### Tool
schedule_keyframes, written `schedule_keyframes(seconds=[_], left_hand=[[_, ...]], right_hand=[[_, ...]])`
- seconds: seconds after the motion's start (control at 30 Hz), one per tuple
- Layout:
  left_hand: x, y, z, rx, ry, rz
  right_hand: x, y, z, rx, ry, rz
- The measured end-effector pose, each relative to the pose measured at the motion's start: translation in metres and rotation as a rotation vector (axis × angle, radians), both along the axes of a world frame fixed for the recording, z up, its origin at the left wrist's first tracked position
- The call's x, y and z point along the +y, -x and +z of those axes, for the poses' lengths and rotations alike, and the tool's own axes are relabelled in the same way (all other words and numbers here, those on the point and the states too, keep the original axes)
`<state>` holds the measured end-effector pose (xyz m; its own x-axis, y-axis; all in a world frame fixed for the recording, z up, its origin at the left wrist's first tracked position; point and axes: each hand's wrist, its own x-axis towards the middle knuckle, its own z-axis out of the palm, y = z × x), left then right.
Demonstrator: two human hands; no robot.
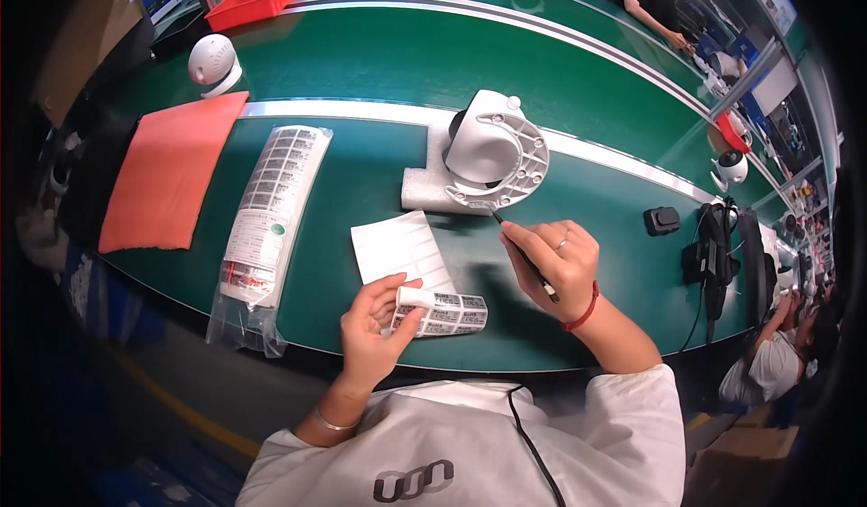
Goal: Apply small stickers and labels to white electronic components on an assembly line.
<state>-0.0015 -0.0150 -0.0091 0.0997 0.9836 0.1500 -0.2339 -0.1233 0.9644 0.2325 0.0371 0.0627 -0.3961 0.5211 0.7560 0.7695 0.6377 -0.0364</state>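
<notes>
My left hand (377,319) pinches a curled sheet of printed labels (442,315) between thumb and fingers. The sheet's pale, mostly bare part (402,247) spreads away from me over the table. In my right hand (557,259) is a slim black pen-like tool (535,274), its tip at the near rim of a white plastic housing (488,150). That housing lies tilted, with its ribbed, ring-shaped underside showing, on a white foam block (423,188). Whether the tip touches the rim or a small label there, I cannot tell.
Left of me lie a bagged stack of label sheets (271,209) and an orange foam sheet (172,173). Beyond stand a white camera-like device (215,63) and a red tray (253,3). On the right are a small black box (662,221) and black cabled gear (713,254). Other people work nearby.
</notes>
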Motion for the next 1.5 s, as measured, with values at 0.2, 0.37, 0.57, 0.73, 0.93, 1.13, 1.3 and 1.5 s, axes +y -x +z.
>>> schedule_keyframes(seconds=[0.2,0.37,0.57,0.73,0.93,1.13,1.3,1.5], left_hand=[[0.0,0.0,0.003,0.006,-0.001,0.005],[0.002,0.001,0.0,-0.001,-0.002,0.003],[0.002,0.001,0.001,-0.004,-0.004,-0.002],[0.001,0.001,0.001,0.003,0.001,0.0],[0.002,-0.001,0.001,0.008,-0.002,-0.007],[0.005,0.001,-0.001,0.013,0.006,0.001],[0.003,0.004,0.004,0.046,-0.044,-0.009],[-0.001,0.0,-0.002,0.012,-0.015,-0.008]], right_hand=[[0.004,0.001,-0.003,0.004,0.019,-0.044],[0.008,0.003,-0.005,-0.008,0.032,-0.046],[0.01,0.001,-0.009,0.016,0.033,-0.018],[0.008,-0.001,-0.011,0.11,0.091,-0.017],[0.006,-0.005,-0.033,0.765,0.508,-0.057],[0.005,-0.003,-0.033,1.22,0.859,-0.056],[0.015,0.004,-0.028,0.355,0.089,-0.042],[0.017,0.017,-0.029,0.195,0.026,-0.04]])
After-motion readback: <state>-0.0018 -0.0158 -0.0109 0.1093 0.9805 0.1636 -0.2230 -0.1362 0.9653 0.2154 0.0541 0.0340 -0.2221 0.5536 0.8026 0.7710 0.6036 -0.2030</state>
